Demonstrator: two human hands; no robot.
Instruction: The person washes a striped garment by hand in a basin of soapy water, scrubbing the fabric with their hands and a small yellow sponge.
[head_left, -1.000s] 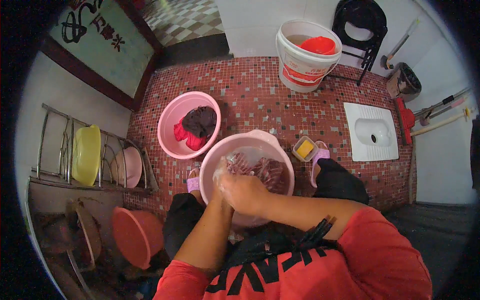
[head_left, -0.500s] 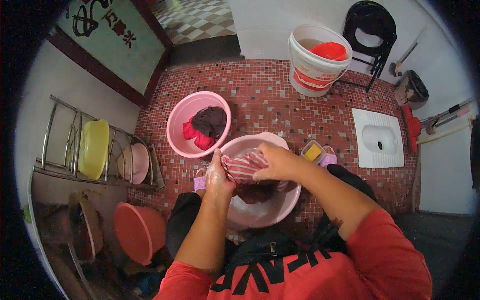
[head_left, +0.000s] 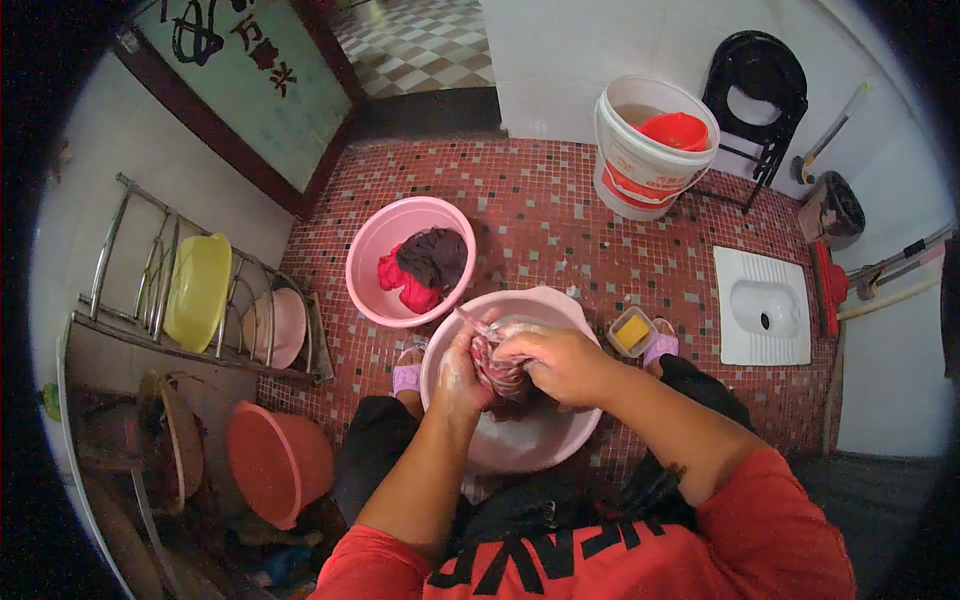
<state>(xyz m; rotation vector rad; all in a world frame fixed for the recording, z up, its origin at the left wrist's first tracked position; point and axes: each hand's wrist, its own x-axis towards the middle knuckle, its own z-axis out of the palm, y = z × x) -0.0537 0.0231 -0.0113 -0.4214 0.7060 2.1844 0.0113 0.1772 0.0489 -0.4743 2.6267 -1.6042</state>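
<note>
Between my hands is a wet red-and-white striped cloth [head_left: 503, 378], bunched up over a pink basin [head_left: 520, 450] on the floor. My left hand [head_left: 466, 372] grips its left side, with suds on the skin. My right hand [head_left: 550, 358] is closed on the cloth from the right, its fingers curled over the top. A thin end of the cloth sticks up beyond my left hand. Whitish soapy water shows in the basin below. Part of the cloth is hidden behind my fingers.
Beyond the basin to the left, a second pink basin [head_left: 362, 280] holds dark and red clothes [head_left: 432, 258]. A yellow soap bar [head_left: 631, 331] lies in a small dish at right. Farther off stand a white bucket [head_left: 640, 190] with a red scoop, a folding chair [head_left: 757, 80] and a squat toilet [head_left: 764, 300].
The striped cloth, spread wider before, is now bunched tighter between my hands, with an end sticking up. My hands have come closer together. The whole view has shifted slightly, so things sit lower.
</note>
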